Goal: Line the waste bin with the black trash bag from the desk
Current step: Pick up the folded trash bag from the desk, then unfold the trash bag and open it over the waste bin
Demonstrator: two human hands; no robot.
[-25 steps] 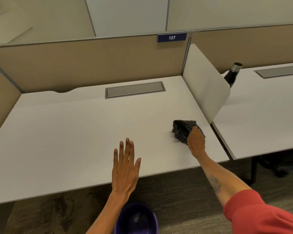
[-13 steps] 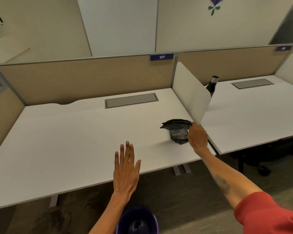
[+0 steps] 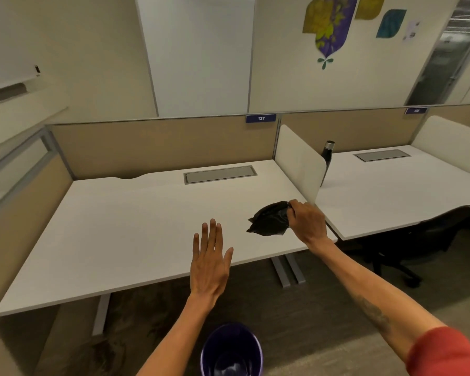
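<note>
At the near right corner of the white bench (image 3: pixel 136 229), the right hand (image 3: pixel 307 223) had its grip clenched on the crumpled black trash bag (image 3: pixel 269 219), fingers pinching the bag's top edge at about two o'clock from the bench's middle. Whether the bag was touching the surface or raised just off it, the view could not settle. The left hand (image 3: pixel 210 263) hovered flat above the front edge at six o'clock, fingers spread and straight, grip released, holding nothing, well apart from the bag.

Down at six o'clock, on the floor between the two forearms, sat the purple waste bin (image 3: pixel 232 348), mouth up, no liner visible inside. It stood in front of the bench, not under it, with brown carpet (image 3: pixel 152 308) around it.

Just beyond the right hand, at one o'clock, a white rounded divider panel (image 3: pixel 299 161) stood upright along the bench's right side, very near the bag. Behind that panel a black bottle (image 3: pixel 328 156) with a silver cap peeked out on the neighbouring desk (image 3: pixel 391 191). At twelve o'clock a grey cable hatch (image 3: pixel 220 174) lay flush in the top, and a tan partition (image 3: pixel 160 145) rose behind it, carrying a blue plate marked 137 (image 3: pixel 261 118). A red sleeve (image 3: pixel 445 354) showed on the right arm at five o'clock. A dark office chair (image 3: pixel 402 256) sat under the neighbouring desk at three o'clock.
</note>
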